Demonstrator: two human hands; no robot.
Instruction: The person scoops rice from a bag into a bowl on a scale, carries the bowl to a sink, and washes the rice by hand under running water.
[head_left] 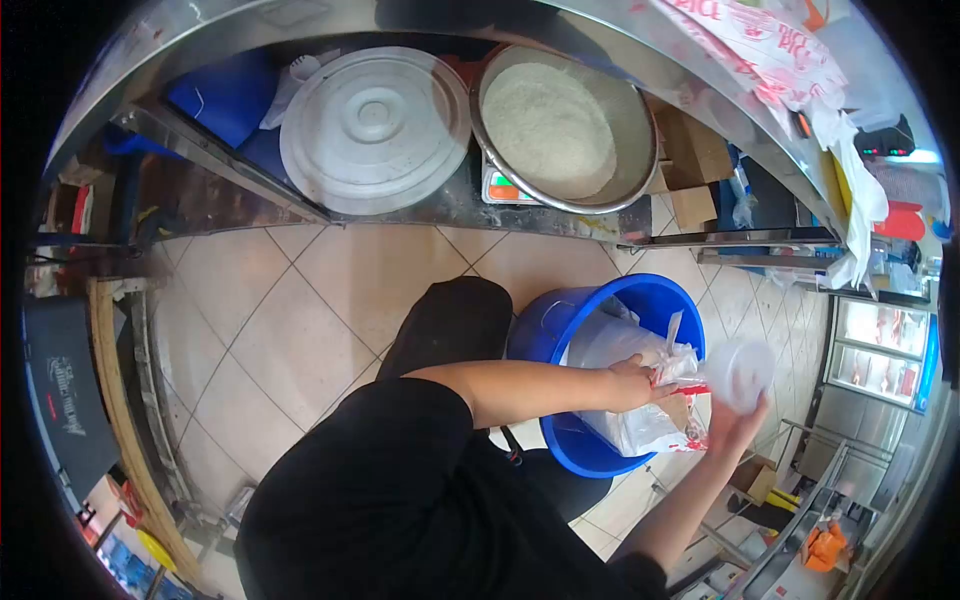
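Note:
My left hand (632, 385) reaches across to a white plastic bag (622, 432) with red print, its fingers closed on the bag's gathered upper edge. The bag sits inside a round blue bucket (562, 325) on the floor. In my right hand (736, 425) is a translucent plastic tub (741, 375), held up beside the bucket's right rim. The bag's contents are mostly hidden by its folds and my left hand.
On the low shelf ahead, a large metal bowl (640, 150) of whitish powder (550, 130) rests on a small scale (508, 188). Left of it lies a round grey lid (375, 125). Cardboard boxes (695, 150) stand to the right. A metal rack (800, 480) is at lower right.

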